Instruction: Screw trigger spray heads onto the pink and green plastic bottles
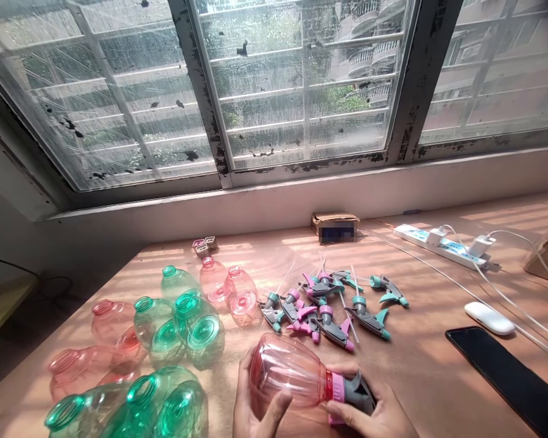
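The left hand (pixel 256 407) is wrapped around the belly of a pink bottle (pixel 287 380) lying on its side at the near edge of the counter (pixel 429 365), thumb across the ribbed plastic. The right hand (pixel 374 417) is closed around the grey-and-pink trigger sprayer (pixel 351 392) that sits on the bottle's neck, fingers beneath and the head resting in the palm. The two hands are close together, joined by the one bottle.

Judging from the layout, this looks like an early stage of fitting sprayers to bottles: the bottle in hand is the only one seen with a head on it, and whether it is fully screwed down cannot be told.

To the left lie the bare bottles, necks open: green bottles (pixel 196 328) bunched in the middle and at the near left corner, pink bottles (pixel 228 289) farther off and along the left edge. Just beyond the hands is a loose heap of trigger sprayers (pixel 329 304), some with pink parts, some teal, their thin dip tubes pointing away.

To the right, well apart, lie a black phone (pixel 506 377), a white oval case (pixel 489 318) and a power strip (pixel 442 244) with chargers. A small cardboard box (pixel 335 226) sits by the far wall.
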Demonstrator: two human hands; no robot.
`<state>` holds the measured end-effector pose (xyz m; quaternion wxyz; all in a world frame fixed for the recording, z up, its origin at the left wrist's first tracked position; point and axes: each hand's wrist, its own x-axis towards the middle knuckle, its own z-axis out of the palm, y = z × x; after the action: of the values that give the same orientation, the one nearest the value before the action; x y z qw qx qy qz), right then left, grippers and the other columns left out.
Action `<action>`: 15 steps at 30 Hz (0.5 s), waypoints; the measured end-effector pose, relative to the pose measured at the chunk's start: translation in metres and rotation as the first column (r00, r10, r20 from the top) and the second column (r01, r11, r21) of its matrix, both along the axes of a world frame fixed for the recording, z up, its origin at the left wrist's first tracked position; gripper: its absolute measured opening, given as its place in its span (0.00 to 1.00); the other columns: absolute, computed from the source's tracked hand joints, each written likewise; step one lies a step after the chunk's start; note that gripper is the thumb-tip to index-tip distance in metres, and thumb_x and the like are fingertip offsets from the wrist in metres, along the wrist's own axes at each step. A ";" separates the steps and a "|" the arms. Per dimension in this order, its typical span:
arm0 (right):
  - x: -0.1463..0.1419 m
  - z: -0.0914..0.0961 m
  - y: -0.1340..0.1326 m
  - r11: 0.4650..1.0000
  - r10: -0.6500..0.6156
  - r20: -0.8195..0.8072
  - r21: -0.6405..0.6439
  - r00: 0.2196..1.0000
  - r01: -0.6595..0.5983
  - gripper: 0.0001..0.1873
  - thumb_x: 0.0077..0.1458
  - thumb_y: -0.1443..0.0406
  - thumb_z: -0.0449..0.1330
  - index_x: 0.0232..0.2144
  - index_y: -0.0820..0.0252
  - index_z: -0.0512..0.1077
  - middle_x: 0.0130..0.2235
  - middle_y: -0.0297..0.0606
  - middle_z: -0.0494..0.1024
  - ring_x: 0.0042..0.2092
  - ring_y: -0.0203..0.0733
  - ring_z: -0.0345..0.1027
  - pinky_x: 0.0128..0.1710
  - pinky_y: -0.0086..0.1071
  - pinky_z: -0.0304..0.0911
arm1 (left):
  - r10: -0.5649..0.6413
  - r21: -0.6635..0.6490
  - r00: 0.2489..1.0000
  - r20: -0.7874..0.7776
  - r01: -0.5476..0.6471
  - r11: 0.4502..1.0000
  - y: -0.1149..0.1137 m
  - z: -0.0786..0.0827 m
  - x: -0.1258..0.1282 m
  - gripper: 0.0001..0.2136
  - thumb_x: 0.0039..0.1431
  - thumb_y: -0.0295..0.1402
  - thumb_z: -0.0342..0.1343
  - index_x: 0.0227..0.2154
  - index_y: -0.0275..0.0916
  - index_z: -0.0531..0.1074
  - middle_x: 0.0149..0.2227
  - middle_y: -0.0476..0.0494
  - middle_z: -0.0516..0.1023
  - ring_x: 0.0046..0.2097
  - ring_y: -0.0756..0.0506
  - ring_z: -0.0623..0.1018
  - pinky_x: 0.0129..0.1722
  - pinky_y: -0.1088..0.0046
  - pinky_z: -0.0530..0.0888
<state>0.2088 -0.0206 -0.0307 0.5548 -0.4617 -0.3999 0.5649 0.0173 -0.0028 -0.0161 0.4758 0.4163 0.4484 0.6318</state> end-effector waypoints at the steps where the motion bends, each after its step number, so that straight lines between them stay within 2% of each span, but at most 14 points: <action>1: 0.000 0.000 0.000 1.000 0.011 -0.011 -0.013 1.000 -0.011 0.22 0.43 0.55 0.78 0.39 0.57 0.82 0.30 0.41 0.87 0.37 0.53 0.81 0.33 0.36 0.76 | -0.001 -0.011 1.000 -0.009 0.001 1.000 0.000 0.001 0.000 0.31 0.50 0.44 0.73 0.58 0.52 0.73 0.62 0.46 0.77 0.65 0.36 0.72 0.65 0.66 0.68; 5: 0.001 0.001 0.002 0.999 -0.004 -0.057 -0.052 0.998 0.001 0.24 0.42 0.54 0.78 0.40 0.58 0.81 0.30 0.40 0.87 0.28 0.48 0.79 0.29 0.38 0.78 | -0.053 -0.014 0.999 -0.006 0.053 0.998 0.002 0.006 0.001 0.33 0.49 0.42 0.74 0.59 0.51 0.74 0.62 0.44 0.76 0.67 0.33 0.69 0.67 0.62 0.66; 8: 0.002 0.002 0.002 1.000 -0.020 -0.089 -0.020 0.996 0.018 0.25 0.41 0.54 0.79 0.39 0.59 0.81 0.27 0.37 0.86 0.25 0.46 0.78 0.28 0.38 0.77 | -0.072 0.000 0.997 -0.016 0.072 0.997 0.000 0.007 0.003 0.33 0.50 0.40 0.73 0.60 0.52 0.73 0.63 0.45 0.76 0.68 0.33 0.68 0.69 0.61 0.62; 10: 0.002 0.002 0.001 0.999 -0.034 -0.094 -0.007 0.995 0.033 0.25 0.39 0.53 0.79 0.39 0.58 0.82 0.27 0.38 0.86 0.26 0.47 0.79 0.30 0.37 0.76 | -0.062 0.034 0.998 0.013 0.061 0.998 -0.002 0.007 0.005 0.34 0.49 0.42 0.73 0.60 0.52 0.72 0.64 0.44 0.74 0.69 0.33 0.67 0.69 0.60 0.61; 12: 0.001 0.004 -0.001 0.998 -0.057 -0.061 -0.026 0.996 0.056 0.26 0.37 0.53 0.80 0.38 0.58 0.84 0.28 0.39 0.87 0.30 0.50 0.81 0.33 0.36 0.76 | -0.062 0.068 0.992 0.109 0.054 0.996 -0.003 0.006 0.004 0.37 0.46 0.48 0.74 0.61 0.51 0.71 0.64 0.41 0.74 0.68 0.30 0.68 0.67 0.58 0.66; 15: -0.002 0.011 -0.005 0.997 -0.072 0.057 0.000 0.996 0.072 0.23 0.34 0.55 0.81 0.36 0.55 0.87 0.31 0.39 0.89 0.37 0.55 0.82 0.38 0.36 0.76 | -0.025 0.018 0.973 0.231 0.022 1.000 -0.002 0.004 0.000 0.40 0.43 0.57 0.71 0.59 0.48 0.73 0.62 0.38 0.76 0.65 0.27 0.71 0.61 0.58 0.73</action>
<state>0.2070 -0.0257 -0.0202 0.5627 -0.4924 -0.3982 0.5314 0.0169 -0.0044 -0.0123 0.5288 0.3490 0.3803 0.6738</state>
